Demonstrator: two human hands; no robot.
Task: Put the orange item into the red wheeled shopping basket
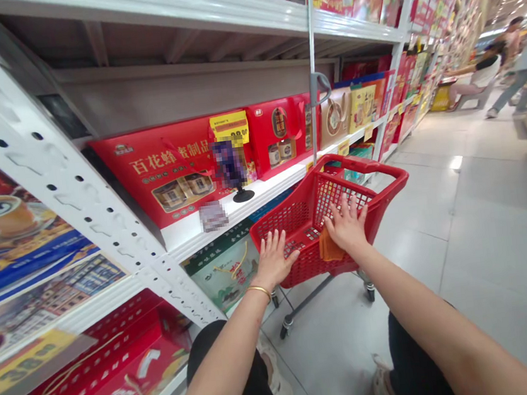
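My left hand (274, 259), a gold bangle at its wrist, reaches to the near left side of a red shopping cart (296, 214). Its fingers are spread and nothing shows in it. My right hand (348, 226) is spread out flat over the cart's near right side, with nothing in its fingers. I cannot tell whether either palm touches the rim. An orange cloth (330, 246) hangs beside my right hand in the cart. Through its mesh the basket looks mostly bare.
A white metal shelf (188, 247) on the left bears red gift boxes (165, 170) and a small item on a black stand (243, 195). A white post (76, 181) rises close on my left. Tiled floor (438, 228) runs to the right. People (491, 67) are farther down the aisle.
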